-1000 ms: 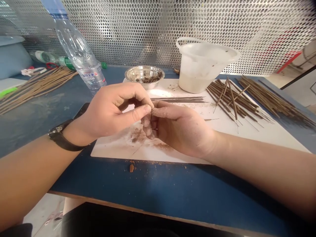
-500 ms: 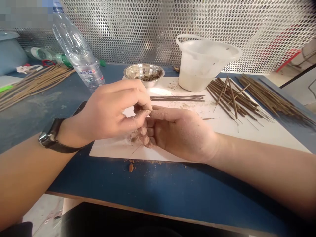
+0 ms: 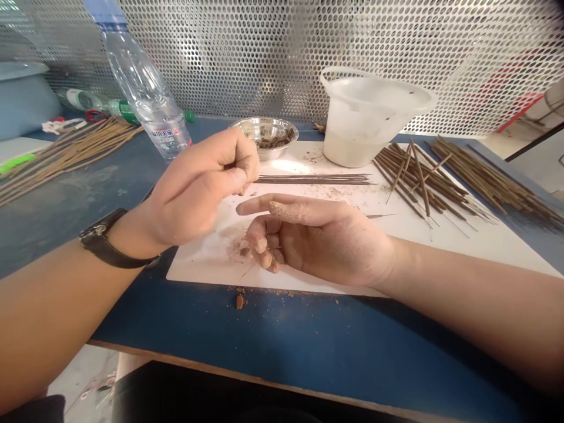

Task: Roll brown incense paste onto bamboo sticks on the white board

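Head view: two bare hands above a white board [image 3: 198,267] set on a blue table [image 3: 308,346].
The left hand [image 3: 202,185] is closed, thumb against bent forefinger; whether it pinches anything cannot be told. Just beside it, the right hand [image 3: 315,238] is loosely open, palm exposed, fingers half-curled, their tips dusted brown. Thin dark sticks [image 3: 317,178] lie in a row on the board beyond the hands; brown coated sticks [image 3: 418,179] lie crisscrossed at right, near a white tub [image 3: 350,126].
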`<state>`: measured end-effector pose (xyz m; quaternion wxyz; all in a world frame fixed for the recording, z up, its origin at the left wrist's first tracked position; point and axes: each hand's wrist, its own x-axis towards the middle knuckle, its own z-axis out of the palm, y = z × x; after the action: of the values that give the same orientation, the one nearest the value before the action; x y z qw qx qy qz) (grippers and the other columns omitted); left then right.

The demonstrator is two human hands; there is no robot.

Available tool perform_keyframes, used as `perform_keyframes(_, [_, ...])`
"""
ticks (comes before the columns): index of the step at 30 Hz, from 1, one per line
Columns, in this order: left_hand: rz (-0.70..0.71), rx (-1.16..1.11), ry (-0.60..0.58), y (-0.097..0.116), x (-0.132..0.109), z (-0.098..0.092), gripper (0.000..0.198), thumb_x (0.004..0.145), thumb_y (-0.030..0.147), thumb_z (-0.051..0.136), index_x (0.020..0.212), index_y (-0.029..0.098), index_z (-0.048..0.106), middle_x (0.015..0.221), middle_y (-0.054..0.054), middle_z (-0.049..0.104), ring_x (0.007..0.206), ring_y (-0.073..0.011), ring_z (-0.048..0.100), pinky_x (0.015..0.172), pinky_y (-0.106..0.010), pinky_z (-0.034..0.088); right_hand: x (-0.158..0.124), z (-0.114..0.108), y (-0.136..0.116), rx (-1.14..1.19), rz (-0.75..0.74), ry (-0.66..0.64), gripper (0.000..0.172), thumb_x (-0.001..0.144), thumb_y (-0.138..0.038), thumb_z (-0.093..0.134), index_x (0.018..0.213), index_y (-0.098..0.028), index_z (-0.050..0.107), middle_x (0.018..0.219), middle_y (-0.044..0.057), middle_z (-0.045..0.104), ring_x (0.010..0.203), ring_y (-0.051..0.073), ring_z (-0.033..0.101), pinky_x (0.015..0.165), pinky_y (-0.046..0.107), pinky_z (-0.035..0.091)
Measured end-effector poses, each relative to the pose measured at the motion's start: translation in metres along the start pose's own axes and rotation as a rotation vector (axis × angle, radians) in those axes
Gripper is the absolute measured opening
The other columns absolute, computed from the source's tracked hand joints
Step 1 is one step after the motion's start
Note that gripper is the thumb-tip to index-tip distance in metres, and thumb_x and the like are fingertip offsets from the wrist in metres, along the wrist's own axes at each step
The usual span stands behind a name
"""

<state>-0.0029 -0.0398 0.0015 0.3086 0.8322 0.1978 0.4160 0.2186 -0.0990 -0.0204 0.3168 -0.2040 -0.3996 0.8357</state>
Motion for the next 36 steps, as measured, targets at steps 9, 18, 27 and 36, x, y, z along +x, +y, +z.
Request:
perform_keyframes(9, [0.031,0.11,0.01,-0.037,0.008,-0.016,0.038,0.112,0.04,0.062,0.08,0.026,0.048,0.071,0.002,0.046,0.066,-0.0153,0.042,0.058,-0.037,0.039,-0.001,-0.006,0.005,-0.018,0.015,-0.299,0.024,0.109,-0.042,0.075,0.1,-0.02,0.077,0.082,0.001,0.067,0.074,0.017,0.068,0.075,0.032,0.054])
perform_keyframes(18, [-0.028,0.317,-0.029,-0.015,0.008,-0.01,0.039,0.11,0.037,0.061,0.075,0.028,0.047,0.066,0.0,0.048,0.062,-0.0214,0.042,0.061,-0.042,0.036,-0.001,-0.008,0.008,-0.016,0.027,-0.319,0.026,0.109,-0.041,0.078,0.094,-0.019,0.075,0.08,0.0,0.063,0.074,0.016,0.065,0.076,0.031,0.054])
perform_keyframes(27, [-0.067,0.444,-0.123,-0.017,0.011,-0.012,0.04,0.104,0.041,0.063,0.071,0.027,0.044,0.061,0.001,0.049,0.06,-0.0195,0.044,0.06,-0.039,0.038,-0.001,-0.006,0.0,-0.376,-0.16,-0.027,0.046,0.102,-0.055,0.088,0.079,-0.022,0.065,0.07,-0.003,0.058,0.058,0.011,0.048,0.051,0.027,0.037])
perform_keyframes(36, [-0.207,0.557,-0.291,-0.023,0.012,-0.013,0.034,0.097,0.033,0.064,0.069,0.026,0.047,0.064,0.001,0.059,0.058,-0.0188,0.051,0.059,-0.038,0.036,0.004,0.004,-0.016,-1.205,-0.291,0.276,0.042,0.094,-0.01,0.062,0.064,-0.027,0.038,0.062,-0.005,0.04,0.063,0.012,0.032,0.057,0.032,0.026])
